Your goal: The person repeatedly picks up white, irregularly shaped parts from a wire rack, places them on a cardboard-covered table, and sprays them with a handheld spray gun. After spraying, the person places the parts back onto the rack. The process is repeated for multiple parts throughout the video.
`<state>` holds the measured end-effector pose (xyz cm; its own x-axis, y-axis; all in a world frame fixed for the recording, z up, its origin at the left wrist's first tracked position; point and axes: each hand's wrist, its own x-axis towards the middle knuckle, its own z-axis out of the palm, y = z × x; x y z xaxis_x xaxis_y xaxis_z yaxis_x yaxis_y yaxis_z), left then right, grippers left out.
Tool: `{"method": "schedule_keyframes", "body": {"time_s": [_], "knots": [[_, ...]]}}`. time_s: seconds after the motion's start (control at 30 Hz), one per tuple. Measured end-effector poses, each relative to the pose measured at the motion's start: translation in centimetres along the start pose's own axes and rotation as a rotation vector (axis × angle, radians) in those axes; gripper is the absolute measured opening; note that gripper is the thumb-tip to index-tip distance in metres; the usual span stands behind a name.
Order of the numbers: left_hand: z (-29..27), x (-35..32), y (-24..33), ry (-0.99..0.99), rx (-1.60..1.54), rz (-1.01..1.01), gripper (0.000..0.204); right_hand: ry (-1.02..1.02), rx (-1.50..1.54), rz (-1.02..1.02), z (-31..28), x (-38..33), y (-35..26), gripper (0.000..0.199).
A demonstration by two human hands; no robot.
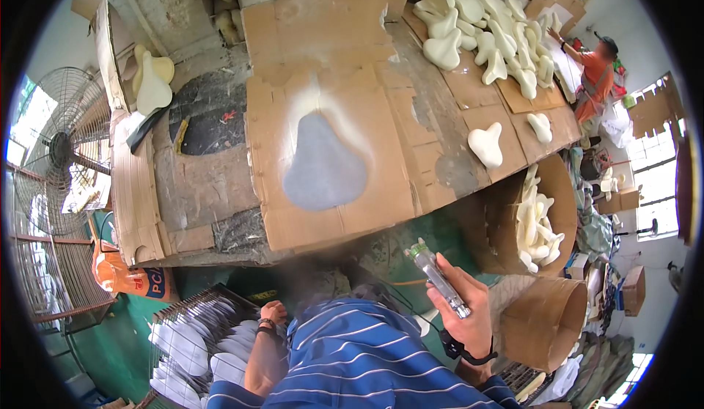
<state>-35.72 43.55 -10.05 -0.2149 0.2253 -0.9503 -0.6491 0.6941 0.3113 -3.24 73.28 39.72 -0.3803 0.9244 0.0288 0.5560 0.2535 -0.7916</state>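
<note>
My right hand [467, 305] is wrapped round a silver spray gun [440, 281], raised in front of the table's near edge. My left hand [273, 312] hangs low beside my body with its fingers curled; whatever is in them, if anything, is hidden. Close to it stands a wire rack [220, 289] with several pale grey saddle-shaped pieces [183, 347]. On the table, a grey saddle-shaped piece [325, 167] lies flat on a cardboard sheet [293, 229], narrow end pointing away, with whitish overspray around its outline. Neither hand touches it.
Many cream foam saddle pads [499, 31] are heaped at the far right of the table. Cartons [546, 321] stand right, one holding more pads. A large fan [62, 145] and an orange sack [117, 266] are left. A co-worker [594, 79] stands beyond the heap.
</note>
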Motion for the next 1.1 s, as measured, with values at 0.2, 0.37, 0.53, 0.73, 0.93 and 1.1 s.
{"method": "schedule_keyframes", "body": {"time_s": [0.2,0.37,0.53,0.73,0.93,1.1], "knots": [[0.6,-0.3,2.6,0.041,0.091,0.128,0.035,-0.047,0.013,-0.055,0.1,0.9,-1.0,0.057],[1.3,-1.6,3.7,0.07,0.15,0.166,0.035,-0.024,-0.004,-0.03,-0.2,0.2,-0.4,0.056],[1.1,-1.0,2.6,0.053,0.164,0.092,0.035,-0.168,-0.037,0.032,-1.2,-0.5,-0.9,0.053],[0.3,-0.3,1.5,0.029,0.149,0.046,0.031,-0.015,0.031,0.01,0.1,0.4,-1.6,0.051],[1.4,-1.0,2.9,0.053,0.144,0.085,0.029,-0.062,-0.007,-0.075,-0.1,0.1,-1.6,0.055],[1.0,-0.3,2.7,0.008,0.142,0.08,0.03,-0.028,-0.005,-0.059,-0.4,-0.5,-1.5,0.059]]}}
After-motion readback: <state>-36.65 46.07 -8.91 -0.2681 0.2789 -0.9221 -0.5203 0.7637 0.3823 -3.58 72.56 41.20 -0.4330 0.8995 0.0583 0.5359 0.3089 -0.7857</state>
